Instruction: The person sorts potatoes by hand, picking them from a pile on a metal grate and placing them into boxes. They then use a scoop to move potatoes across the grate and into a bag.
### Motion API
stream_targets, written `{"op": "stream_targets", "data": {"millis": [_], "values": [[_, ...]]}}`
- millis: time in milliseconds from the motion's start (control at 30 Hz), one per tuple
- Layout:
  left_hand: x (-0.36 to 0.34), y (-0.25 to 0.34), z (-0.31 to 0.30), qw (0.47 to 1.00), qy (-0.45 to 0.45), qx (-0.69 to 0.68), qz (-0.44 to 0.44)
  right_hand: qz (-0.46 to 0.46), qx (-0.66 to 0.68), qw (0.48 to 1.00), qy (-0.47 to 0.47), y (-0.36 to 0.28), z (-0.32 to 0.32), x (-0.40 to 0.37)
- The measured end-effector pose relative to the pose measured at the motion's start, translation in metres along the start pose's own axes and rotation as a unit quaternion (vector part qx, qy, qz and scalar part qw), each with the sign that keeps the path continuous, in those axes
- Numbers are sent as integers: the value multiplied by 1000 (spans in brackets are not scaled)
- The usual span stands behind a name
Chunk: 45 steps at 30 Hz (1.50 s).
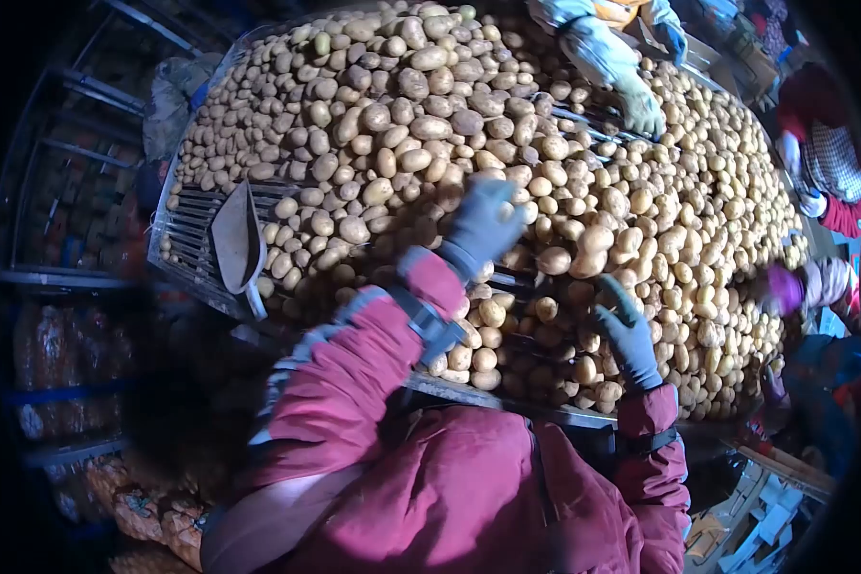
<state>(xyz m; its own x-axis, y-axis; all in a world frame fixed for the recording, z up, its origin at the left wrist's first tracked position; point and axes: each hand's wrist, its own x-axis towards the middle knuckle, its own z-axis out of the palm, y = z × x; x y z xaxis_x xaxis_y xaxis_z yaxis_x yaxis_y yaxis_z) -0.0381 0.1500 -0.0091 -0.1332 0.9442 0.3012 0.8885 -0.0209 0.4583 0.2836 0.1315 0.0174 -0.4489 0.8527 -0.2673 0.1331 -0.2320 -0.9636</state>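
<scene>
A big heap of potatoes (430, 127) covers the slatted metal table (187, 228) in front of me. My left hand (488, 225), in a grey glove, reaches out over the middle of the heap. Motion smears its fingers, so whether it grips a potato does not show. Closer to the front edge, my right hand (629, 332), also gloved in grey, is open beside some potatoes, thumb and fingers apart with nothing visible between them. Dark slats (512, 279) show through between the two hands. A metal scoop (238, 239) lies at the left end of the table.
Across the heap, another person's gloved hand (641, 110) touches the potatoes. People stand along the right side, one with a purple glove (783, 290). Filled net sacks (148, 512) lie at lower left, below metal racks (77, 277). Pale scraps (770, 517) lie at lower right.
</scene>
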Motion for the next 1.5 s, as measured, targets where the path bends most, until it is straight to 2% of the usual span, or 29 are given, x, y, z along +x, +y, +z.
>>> {"op": "stream_targets", "data": {"millis": [33,100,167,200,233,333,367,400,433,500,600,633,733,800,833,900,933,967,1033,1067,1100,1167,1200,1233,1367,1400,1433,1467,1500], "values": [[7,-15,-31,999,4,-7,-38,61,48,995,57,-10,0,1],[17,-62,-40,980,-112,152,-61,60,73,993,78,-26,1,-2],[24,-76,-37,931,-176,318,17,60,35,995,67,-17,12,-3],[27,-79,-27,919,-185,348,12,100,58,992,53,-22,21,-8],[30,-85,-20,921,-179,346,28,141,83,986,37,-26,32,-13],[37,-70,-36,920,-188,341,38,114,43,993,-2,5,52,-20],[37,-74,-44,909,-230,335,92,190,104,976,-11,-6,59,-28],[37,-79,-47,893,-270,328,147,164,60,984,-25,8,57,-31],[31,-79,-44,902,-296,303,89,137,19,990,-38,27,56,-31],[9,-43,-64,946,-263,164,-94,134,28,990,-36,36,53,-36],[-25,-4,-91,937,-271,220,-35,154,122,980,7,21,51,-33],[-46,-26,-74,927,-289,239,-1,151,142,978,20,26,53,-29],[-60,-31,-70,960,-218,173,44,181,184,966,-3,12,57,-23],[-53,-35,-59,988,-147,49,17,184,161,970,-16,15,60,-21],[-54,-35,-56,988,-147,50,22,192,219,956,-30,17,61,-24],[-51,-8,-66,984,-140,-64,-87,190,252,948,-34,23,64,-26],[-56,15,-67,946,-91,-302,-78,209,310,927,-42,25,66,-29],[-57,36,-67,973,-122,-192,-34,202,352,912,-57,38,66,-30],[-61,53,-22,931,-134,-335,-65,235,368,898,-54,30,63,-32],[-57,59,-18,964,-79,-255,7,231,372,898,-52,28,59,-33],[-51,64,-30,964,-83,-253,11,196,356,912,-59,30,53,-38],[-44,65,-63,990,-134,-32,23,173,361,914,-67,32,37,-54],[-47,42,-42,993,-21,-111,16,175,373,910,-49,39,31,-61],[-48,5,-22,966,-44,-239,-86,175,386,905,-30,45,27,-66],[-76,-10,-30,993,-96,28,-61,214,438,873,-2,54,20,-86],[-81,-4,-26,983,-142,64,-93,240,444,863,19,14,23,-95],[-86,1,-20,970,-185,100,-125,238,445,863,21,21,22,-96],[-79,39,-32,967,-182,47,-174,133,343,930,-23,35,22,-95],[-88,15,-16,967,-180,47,-173,23,231,970,-67,47,21,-93]]}}
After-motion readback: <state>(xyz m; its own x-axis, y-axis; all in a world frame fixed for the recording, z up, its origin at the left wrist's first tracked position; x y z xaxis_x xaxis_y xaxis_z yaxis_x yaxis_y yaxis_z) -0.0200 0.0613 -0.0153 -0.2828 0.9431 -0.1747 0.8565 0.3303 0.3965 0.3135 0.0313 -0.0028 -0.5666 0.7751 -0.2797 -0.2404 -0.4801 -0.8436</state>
